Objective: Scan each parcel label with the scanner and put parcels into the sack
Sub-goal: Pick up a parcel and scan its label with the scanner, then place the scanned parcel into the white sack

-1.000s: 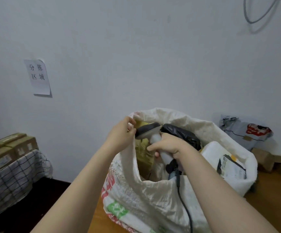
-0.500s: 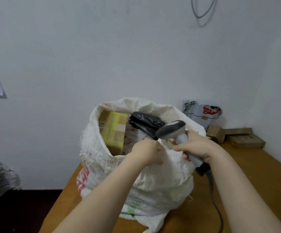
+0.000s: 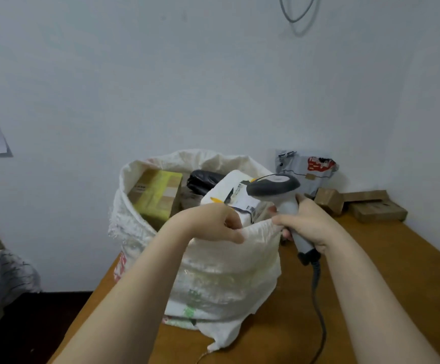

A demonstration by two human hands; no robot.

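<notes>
- Woven white sack [image 3: 213, 271] stands on the table [image 3: 384, 285], soft and floppy; its rim looks the surest hold.
- Left hand [image 3: 213, 224] pinches that rim at six o'clock of the mouth.
- Right hand [image 3: 309, 224], at four o'clock, curls tight round the scanner [image 3: 274, 186] handle.
- White parcel [image 3: 226, 197], likely light, sits inside at two o'clock.

The left hand [image 3: 213, 223] pinches the sack [image 3: 224, 271] by its near rim. The right hand [image 3: 305, 224] grips the scanner [image 3: 274, 186] by its handle, fingertips [image 3: 278, 220] at the same rim. Just beyond the left fingers [image 3: 233, 224] lies a white parcel [image 3: 229, 195], under the scanner's head. A yellow box [image 3: 158, 195] and a black bag [image 3: 203, 179] sit farther left inside. The cable [image 3: 318, 311] hangs below the right fingers.
</notes>
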